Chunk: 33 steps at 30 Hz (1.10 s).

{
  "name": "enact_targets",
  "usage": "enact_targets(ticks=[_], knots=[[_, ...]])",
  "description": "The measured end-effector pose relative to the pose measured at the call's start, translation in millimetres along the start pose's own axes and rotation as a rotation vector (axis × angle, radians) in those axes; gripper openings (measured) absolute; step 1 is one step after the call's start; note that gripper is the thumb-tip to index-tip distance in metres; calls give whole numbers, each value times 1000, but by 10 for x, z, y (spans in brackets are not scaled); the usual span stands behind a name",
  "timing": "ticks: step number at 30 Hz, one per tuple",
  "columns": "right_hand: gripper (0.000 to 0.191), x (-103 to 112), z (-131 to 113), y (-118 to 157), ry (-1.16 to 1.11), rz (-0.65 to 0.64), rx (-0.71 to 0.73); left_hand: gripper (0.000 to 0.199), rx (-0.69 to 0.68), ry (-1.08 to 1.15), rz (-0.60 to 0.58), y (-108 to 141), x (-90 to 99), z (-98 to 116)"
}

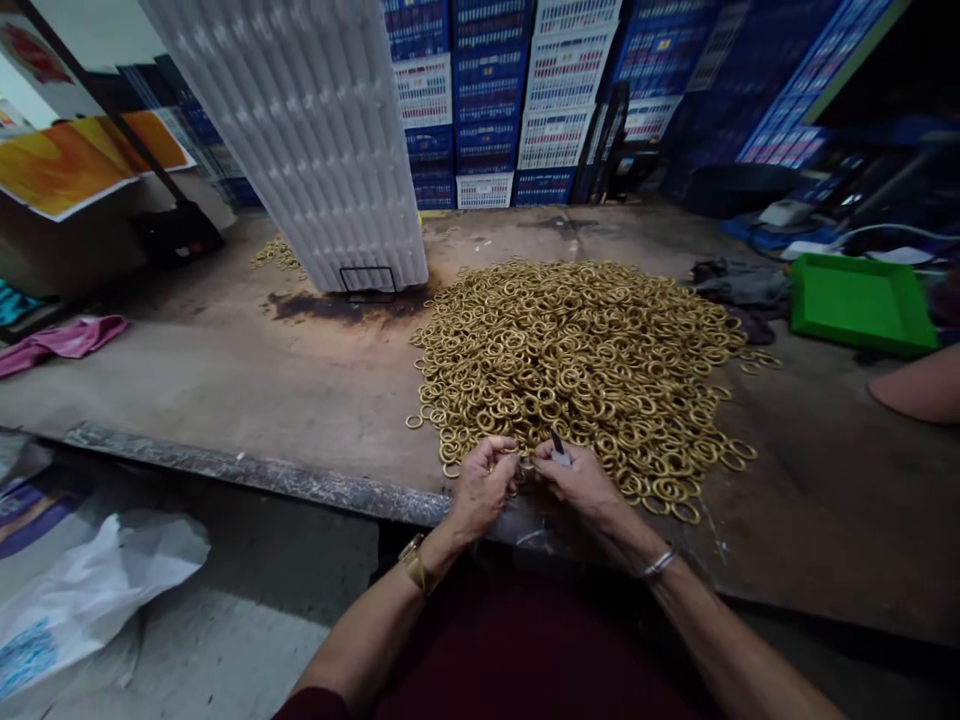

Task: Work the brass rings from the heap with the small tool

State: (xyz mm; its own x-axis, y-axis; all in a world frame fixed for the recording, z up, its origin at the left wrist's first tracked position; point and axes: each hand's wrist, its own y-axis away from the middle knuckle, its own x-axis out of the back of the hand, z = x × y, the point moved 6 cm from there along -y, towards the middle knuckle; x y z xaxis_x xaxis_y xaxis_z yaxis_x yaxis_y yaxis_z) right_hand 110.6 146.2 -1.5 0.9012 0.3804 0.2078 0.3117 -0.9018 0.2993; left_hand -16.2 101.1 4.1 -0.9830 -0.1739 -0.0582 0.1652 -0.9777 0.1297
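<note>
Maroon shirt [540,650]: nearest the camera, wearer's own, below front edge of the tabletop [202,365]; forearms [375,630] either side, gold-toned watch [414,565] on L, silver-toned bracelet [660,563] on R.
L hand [484,490]: by tabletop's front edge, at near side of heap; thumb + forefinger curled toward each other, maybe pinching a ring — too small to tell.
R hand [583,484]: just beside L hand; fingers closed round a small tool [560,455] w/ pale body + dark tip, poss. a blade, tip up. Can't tell if fingertips also touch a ring.
Rings [570,350]: brass-coloured heap, R of tabletop's centre, from near front edge well twd back edge; a few strays at its sides.
Ring feel: prob. hard, stiff, not fragile; each light, whole heap heavy if metal (can't confirm). Look smooth, so likely slippery — neighbours may slide when one's pulled.
Ring hold: pinch outer rim on opposite sides, or hook a fingertip thru the hole; loose ones at heap's fringe look easiest.
Tool hold: by pale body, fingers off dark tip.
R end: green tray [862,300] near tabletop's R edge; another person's arm [919,388] by it.
Back: translucent ribbed stack [330,150] upright, L of heap; crates [491,100] piled past back edge.
</note>
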Motion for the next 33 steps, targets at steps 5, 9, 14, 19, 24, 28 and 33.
enact_targets(ticks=[5,9,14,19,24,28,33], knots=[[18,-87,-16,95,-208,-122,-124,24,95,56,-76,5,-24,-56],[16,-116,-12,115,-276,-165,-137,31,125,125,-79,24,-4,-66],[16,-145,8,135,-413,-240,-171,26,-3,-32,-94,69,13,54],[15,-174,25,169,-533,-319,-216,21,-152,-113,-166,112,-26,160],[18,-198,38,184,-432,-253,-158,19,-96,-78,-147,142,-23,161],[26,-205,18,178,-344,-156,-29,25,74,93,-118,175,-20,3],[30,-215,24,157,-265,-133,62,26,151,312,-114,219,-47,-112]])
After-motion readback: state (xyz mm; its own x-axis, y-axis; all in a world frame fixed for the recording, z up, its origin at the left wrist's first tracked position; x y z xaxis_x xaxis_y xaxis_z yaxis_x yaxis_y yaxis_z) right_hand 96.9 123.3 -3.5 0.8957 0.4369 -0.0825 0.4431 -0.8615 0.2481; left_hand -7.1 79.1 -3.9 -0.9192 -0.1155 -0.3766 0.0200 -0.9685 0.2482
